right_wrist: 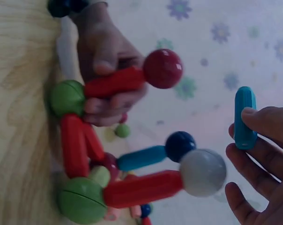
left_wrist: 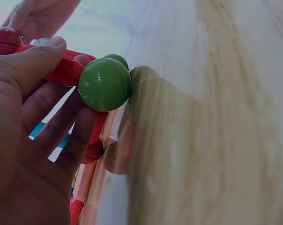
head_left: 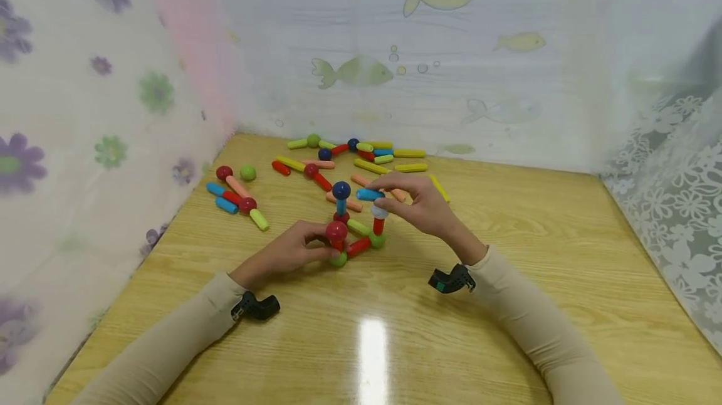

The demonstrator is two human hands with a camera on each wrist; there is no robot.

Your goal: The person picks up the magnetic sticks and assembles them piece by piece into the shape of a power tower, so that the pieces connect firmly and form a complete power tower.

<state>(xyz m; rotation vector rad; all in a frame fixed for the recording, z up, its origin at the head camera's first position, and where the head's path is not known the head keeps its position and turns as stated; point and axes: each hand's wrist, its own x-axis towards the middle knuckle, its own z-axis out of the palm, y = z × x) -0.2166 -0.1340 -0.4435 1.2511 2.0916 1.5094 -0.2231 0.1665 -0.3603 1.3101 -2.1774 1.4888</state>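
Note:
A structure of rods and balls stands on the table, with upright posts rising from its base. My left hand point(head_left: 290, 247) pinches the red rod point(right_wrist: 115, 82) of one post, between a green ball point(left_wrist: 104, 84) at its foot and a red ball point(head_left: 336, 231) on top. Thumb and fingers of my right hand point(head_left: 420, 204) hold a loose blue rod point(right_wrist: 245, 117). It is held apart from the white ball point(right_wrist: 203, 172), which tops another red rod point(right_wrist: 144, 189). A third post, a blue rod point(right_wrist: 141, 158), carries a dark blue ball point(head_left: 341, 190).
Loose rods and joined pieces lie behind the structure, including a yellow rod point(head_left: 410, 168) and a red ball point(head_left: 311, 170). To the left are a green ball point(head_left: 247, 172), a blue rod point(head_left: 227, 205) and a joined chain. Patterned sheets point(head_left: 361, 47) border the wooden table point(head_left: 541, 305).

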